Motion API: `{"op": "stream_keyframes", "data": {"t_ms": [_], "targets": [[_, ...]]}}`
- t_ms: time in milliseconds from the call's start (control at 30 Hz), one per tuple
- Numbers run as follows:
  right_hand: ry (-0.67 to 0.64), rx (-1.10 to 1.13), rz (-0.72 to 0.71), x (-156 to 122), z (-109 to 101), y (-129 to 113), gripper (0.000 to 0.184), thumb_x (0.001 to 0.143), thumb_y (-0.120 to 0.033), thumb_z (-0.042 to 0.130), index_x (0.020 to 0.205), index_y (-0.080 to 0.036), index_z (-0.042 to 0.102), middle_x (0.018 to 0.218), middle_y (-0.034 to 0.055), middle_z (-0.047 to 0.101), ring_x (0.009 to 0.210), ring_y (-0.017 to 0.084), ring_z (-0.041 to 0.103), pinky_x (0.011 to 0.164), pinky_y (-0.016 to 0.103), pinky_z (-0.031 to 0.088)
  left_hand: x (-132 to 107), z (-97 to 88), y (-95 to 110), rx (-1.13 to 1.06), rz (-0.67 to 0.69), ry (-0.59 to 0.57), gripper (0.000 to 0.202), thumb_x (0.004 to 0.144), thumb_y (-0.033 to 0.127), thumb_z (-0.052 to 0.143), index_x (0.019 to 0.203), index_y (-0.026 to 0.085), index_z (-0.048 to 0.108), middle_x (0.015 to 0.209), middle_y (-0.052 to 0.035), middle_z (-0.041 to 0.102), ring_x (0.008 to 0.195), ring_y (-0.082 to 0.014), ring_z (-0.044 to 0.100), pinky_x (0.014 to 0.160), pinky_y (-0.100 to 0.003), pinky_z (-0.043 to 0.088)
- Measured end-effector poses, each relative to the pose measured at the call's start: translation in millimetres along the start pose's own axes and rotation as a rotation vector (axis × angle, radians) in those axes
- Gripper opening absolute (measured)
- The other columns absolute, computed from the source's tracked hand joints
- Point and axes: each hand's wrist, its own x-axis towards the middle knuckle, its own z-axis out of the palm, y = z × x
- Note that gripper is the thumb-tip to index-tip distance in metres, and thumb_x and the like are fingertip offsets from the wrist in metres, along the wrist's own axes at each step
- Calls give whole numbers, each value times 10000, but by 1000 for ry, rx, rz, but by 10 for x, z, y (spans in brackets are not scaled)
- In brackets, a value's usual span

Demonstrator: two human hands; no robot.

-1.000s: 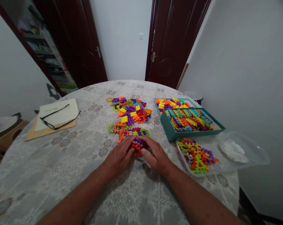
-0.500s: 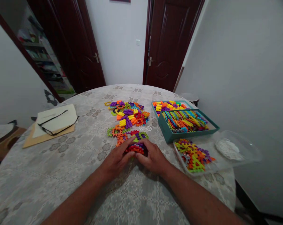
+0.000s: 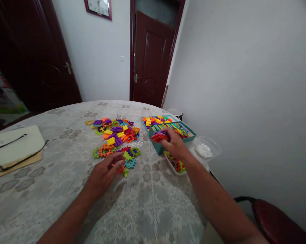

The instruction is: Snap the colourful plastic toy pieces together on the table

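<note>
My right hand [image 3: 174, 144] is closed around a row of red and purple toothed plastic building pieces [image 3: 159, 136]. It is raised over the near left side of a teal box [image 3: 156, 145] packed with rows of similar colourful pieces. My left hand [image 3: 104, 171] is low over the table, fingers loosely curved and apart from the thumb. Beside its fingertips lie loose lime, blue and orange toothed pieces [image 3: 130, 164]; an orange bit shows between thumb and fingers, seemingly on the table.
A mixed pile of plastic pieces [image 3: 114, 134] lies mid-table. Behind the teal box is a shallow tray [image 3: 145, 118] of yellow, orange and purple pieces. A clear tub [image 3: 172, 166] of pieces sits under my right forearm. Glasses [image 3: 21, 161] rest on papers at left; a chair [image 3: 277, 217] is at right.
Both hands were together around the red and purple pieces. The right has carried them up and right to the teal box; the left has let go. The view has turned right.
</note>
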Motion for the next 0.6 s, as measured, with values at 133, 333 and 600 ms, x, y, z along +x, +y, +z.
{"op": "stream_keyframes", "data": {"t_ms": [133, 333, 600], "targets": [[96, -408, -35, 213, -638, 442, 325, 859, -196, 578, 1172, -194, 664, 1082, 108, 728, 950, 256, 659, 910, 383, 508, -17, -4, 39, 19, 63, 41, 413, 945, 539, 646, 1199, 235, 761, 1211, -91, 789, 1070, -286, 753, 954, -406, 602], [-187, -728, 77, 309, -898, 1191, 415, 852, -151, 565, 1255, -154, 664, 1291, 186, 697, 1129, 285, 663, 972, 367, 487, -56, 44, 11, 76, 160, 20, 286, 967, 365, 586, 1110, 210, 779, 1104, -87, 799, 1031, -262, 737, 965, -384, 564], [-378, -598, 144, 406, -862, 1623, 415, 716, -200, 586, 1097, -217, 751, 1198, 121, 775, 1137, 309, 716, 1008, 390, 523, -85, 74, -59, 102, 201, 20, 213, 931, 235, 607, 1049, 216, 784, 1028, -95, 789, 977, -256, 721, 923, -370, 522]]}}
